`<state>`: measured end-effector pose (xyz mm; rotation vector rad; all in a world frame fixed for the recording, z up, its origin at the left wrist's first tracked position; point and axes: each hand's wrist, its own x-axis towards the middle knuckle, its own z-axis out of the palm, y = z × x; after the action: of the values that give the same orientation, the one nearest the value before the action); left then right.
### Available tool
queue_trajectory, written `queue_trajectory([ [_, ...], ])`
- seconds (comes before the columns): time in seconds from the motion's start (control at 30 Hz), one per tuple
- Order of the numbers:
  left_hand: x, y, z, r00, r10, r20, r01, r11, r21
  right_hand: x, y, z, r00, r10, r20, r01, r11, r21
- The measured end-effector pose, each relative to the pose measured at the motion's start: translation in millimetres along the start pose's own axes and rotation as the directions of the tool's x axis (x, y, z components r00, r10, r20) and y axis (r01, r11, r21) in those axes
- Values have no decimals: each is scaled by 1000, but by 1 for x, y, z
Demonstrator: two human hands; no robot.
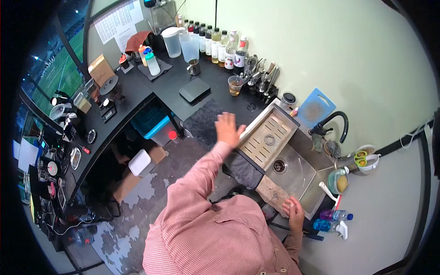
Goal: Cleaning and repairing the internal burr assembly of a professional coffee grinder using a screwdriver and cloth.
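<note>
1. While the person leans over the steel sink [293, 176], the left hand [228, 129] hangs spread open above the dark mat [206, 120] on the black table [172, 82], holding nothing, its fingers apart and pointing toward the wall.
2. The left hand is just beside the slotted drain tray [268, 137] that sits across the sink's far end, close to the tray's near-left edge; I cannot tell whether it touches the tray.
3. The right hand [294, 211] rests at the near corner of the sink, fingers curled over the rim beside a brownish cloth [273, 192] draped on the front edge. I cannot tell whether it grips the rim or only lies on it.
4. A dark towel [245, 168] hangs over the sink's front-left edge, between the two hands.
5. On the table farther along stand a black scale [194, 89], a plastic cup of amber liquid [235, 85] and a row of bottles [215, 43] against the wall.
6. A black faucet [332, 121] curves over the sink's right side, with a blue cutting board [315, 107] leaning on the wall behind it.
</note>
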<state>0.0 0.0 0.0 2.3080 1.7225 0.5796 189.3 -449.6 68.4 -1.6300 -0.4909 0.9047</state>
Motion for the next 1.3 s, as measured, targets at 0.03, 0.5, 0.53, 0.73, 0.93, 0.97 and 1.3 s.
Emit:
queue_trajectory([
  [0.03, 10, -4, -9, 1000, 20, -23, -20, 1000, 3, -8, 4, 11, 1000, -23, -3, 23, 1000, -4],
  [0.5, -218, 9, -203, 642, 704, 303, -247, 565, -787, -55, 18, 116, 966, -78, 245, 61, 995, 79],
  [0.53, -245, 18, -235, 547, 782, 300, -432, 570, -699, -38, 41, 123, 935, -219, 278, 245, 967, -63],
  [0.73, -295, -2, -323, 536, 843, 47, -707, 479, -520, -25, -23, 213, 839, -389, 380, 404, 914, 46],
  [0.93, -272, -21, -413, 789, 539, -294, -28, -446, -895, -79, -108, 276, 797, -440, 415, 280, 877, 391],
  [0.97, -264, -30, -418, 888, 447, -108, 326, -778, -537, -66, -83, 308, 785, -441, 436, 240, 865, 441],
  [1.3, -208, -182, -455, 745, 415, -523, -667, 483, -567, -162, -200, 566, 560, -678, 477, 457, 732, 504],
])
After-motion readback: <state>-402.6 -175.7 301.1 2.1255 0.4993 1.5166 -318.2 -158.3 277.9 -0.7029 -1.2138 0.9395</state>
